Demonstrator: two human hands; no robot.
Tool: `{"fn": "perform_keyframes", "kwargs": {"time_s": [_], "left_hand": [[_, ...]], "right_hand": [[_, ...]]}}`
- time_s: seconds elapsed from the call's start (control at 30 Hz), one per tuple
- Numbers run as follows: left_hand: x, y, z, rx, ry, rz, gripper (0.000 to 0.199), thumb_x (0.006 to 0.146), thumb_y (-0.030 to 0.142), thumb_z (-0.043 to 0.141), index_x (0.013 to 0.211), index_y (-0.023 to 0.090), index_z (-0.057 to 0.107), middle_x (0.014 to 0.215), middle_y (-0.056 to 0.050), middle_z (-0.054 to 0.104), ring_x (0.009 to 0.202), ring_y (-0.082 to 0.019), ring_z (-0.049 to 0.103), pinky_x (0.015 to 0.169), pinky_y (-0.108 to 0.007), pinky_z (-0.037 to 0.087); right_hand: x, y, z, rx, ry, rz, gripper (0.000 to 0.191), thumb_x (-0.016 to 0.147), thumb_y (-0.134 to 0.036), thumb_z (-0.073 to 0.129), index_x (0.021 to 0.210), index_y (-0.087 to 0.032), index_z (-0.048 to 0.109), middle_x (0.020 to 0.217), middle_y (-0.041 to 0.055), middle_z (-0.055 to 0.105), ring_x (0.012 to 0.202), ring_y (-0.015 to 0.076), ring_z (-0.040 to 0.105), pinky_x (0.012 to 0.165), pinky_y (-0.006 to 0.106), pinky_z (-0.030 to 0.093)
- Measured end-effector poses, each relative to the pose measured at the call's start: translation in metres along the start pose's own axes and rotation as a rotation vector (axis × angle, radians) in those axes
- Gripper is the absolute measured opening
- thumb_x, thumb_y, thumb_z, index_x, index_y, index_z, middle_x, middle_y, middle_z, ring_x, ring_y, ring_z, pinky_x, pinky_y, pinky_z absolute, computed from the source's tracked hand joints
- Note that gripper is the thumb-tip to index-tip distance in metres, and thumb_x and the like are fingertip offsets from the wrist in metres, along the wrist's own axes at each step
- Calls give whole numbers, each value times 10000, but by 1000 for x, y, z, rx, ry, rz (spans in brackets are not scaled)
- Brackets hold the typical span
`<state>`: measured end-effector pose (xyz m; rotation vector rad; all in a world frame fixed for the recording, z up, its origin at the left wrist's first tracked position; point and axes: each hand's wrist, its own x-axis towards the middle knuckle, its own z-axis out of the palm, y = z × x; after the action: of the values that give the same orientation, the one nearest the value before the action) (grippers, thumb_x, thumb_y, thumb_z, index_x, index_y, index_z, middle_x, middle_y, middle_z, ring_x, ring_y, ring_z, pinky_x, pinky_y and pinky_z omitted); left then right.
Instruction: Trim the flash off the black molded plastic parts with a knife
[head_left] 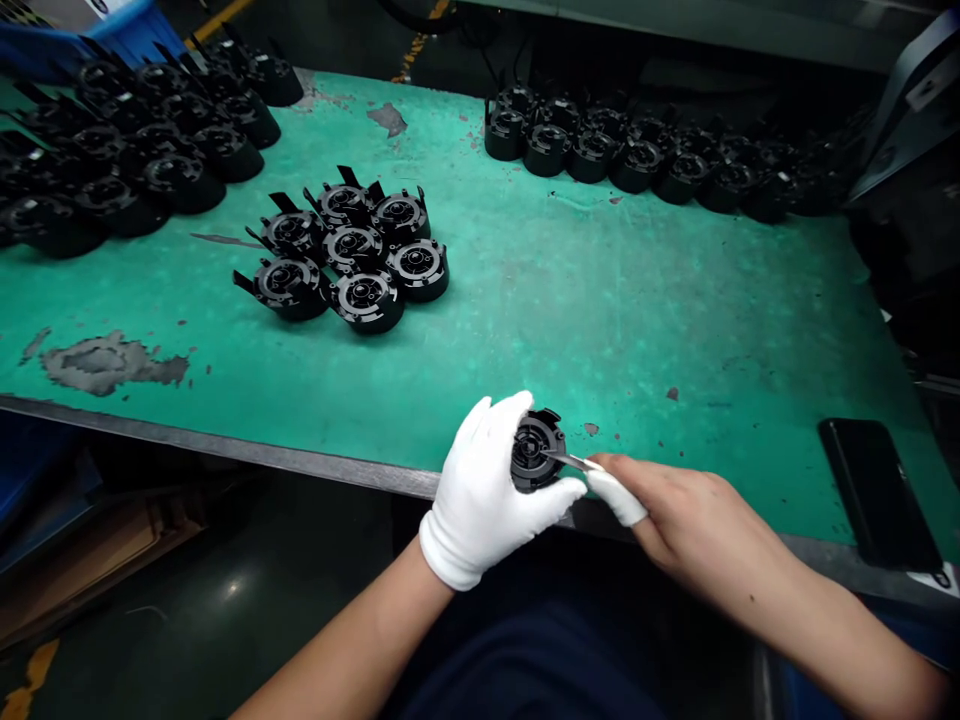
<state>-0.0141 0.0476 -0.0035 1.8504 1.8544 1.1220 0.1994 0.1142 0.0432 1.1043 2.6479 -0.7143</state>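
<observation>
The gloved left hand [487, 480] curls around a round black part [529, 447], and the right hand [679, 505] pinches a slim metal tool [567, 459], its tip at the part's face. Beyond the left hand, leftward, black housings [366, 302] cluster on the surface [562, 300]; farther off, rightward, stands a similar row [640, 165]

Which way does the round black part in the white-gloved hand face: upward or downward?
Upward: the round black part shows its ringed face when seen from above, while the left hand holds its side.
</observation>
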Motion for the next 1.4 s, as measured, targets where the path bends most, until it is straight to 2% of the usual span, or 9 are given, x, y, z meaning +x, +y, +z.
{"fn": "perform_keyframes", "kwargs": {"time_s": [0.17,0.33,0.47,0.6,0.77,0.87,1.0,1.23,1.4], "left_hand": [[0,-1,0,2,6,-6,826,769,558,760,1405,163,412,1373,-168,582,1329,-314,528,1175,-537,387],[-3,4,4,-35,18,-90,902,750,607,758,1451,182,382,1411,-166,550,1356,-327,499,1183,-534,377],[-34,30,7,-53,18,-289,932,880,522,653,1567,169,131,1603,-192,289,1486,-327,312,1206,-519,345],[-66,54,0,-34,-96,-369,916,914,430,609,1582,202,24,1660,-150,127,1527,-333,187,1222,-542,307],[-45,36,-8,-141,-59,-387,1060,809,478,735,1577,216,52,1650,-140,179,1519,-327,222,1235,-517,286],[-18,17,-5,-188,-96,-296,1047,756,507,785,1551,197,178,1605,-168,288,1484,-349,306,1215,-537,319],[-2,7,-2,-192,-128,-242,873,759,479,791,1459,202,351,1467,-157,482,1402,-346,442,1173,-554,381],[-3,10,-3,-192,-88,-209,813,757,514,791,1408,212,407,1371,-126,560,1288,-295,560,1115,-478,465],[-4,9,0,-174,-47,-191,809,739,542,799,1376,207,427,1357,-119,572,1275,-277,572,1118,-455,468]], "right_hand": [[-3,-2,4,-22,5,43,505,844,-85,438,1299,-260,573,1155,67,741,960,297,728,764,400,564],[3,-11,3,275,117,31,374,937,-173,420,1251,-291,586,1108,35,747,951,248,718,767,339,535],[26,-25,11,561,295,79,303,989,-242,392,1251,-232,543,1080,54,733,912,208,702,746,289,533],[44,-18,4,518,372,42,361,952,-191,435,1280,-221,584,1061,41,745,911,204,702,785,296,535],[27,12,-17,260,247,-127,478,886,-122,477,1305,-294,628,1291,-9,692,1140,207,661,944,322,512],[15,17,-18,39,132,-114,494,891,-151,482,1350,-284,604,1269,26,704,1077,247,695,892,383,554],[9,11,-11,-155,118,-45,531,883,-146,470,1394,-251,571,1229,83,716,1020,291,715,780,417,592],[-8,1,-1,-10,57,-1,513,892,-134,439,1373,-246,579,1234,66,719,1018,263,720,874,423,590],[-15,-2,5,31,166,5,467,915,-159,421,1340,-238,599,1268,60,703,1065,268,706,870,430,595]]}}
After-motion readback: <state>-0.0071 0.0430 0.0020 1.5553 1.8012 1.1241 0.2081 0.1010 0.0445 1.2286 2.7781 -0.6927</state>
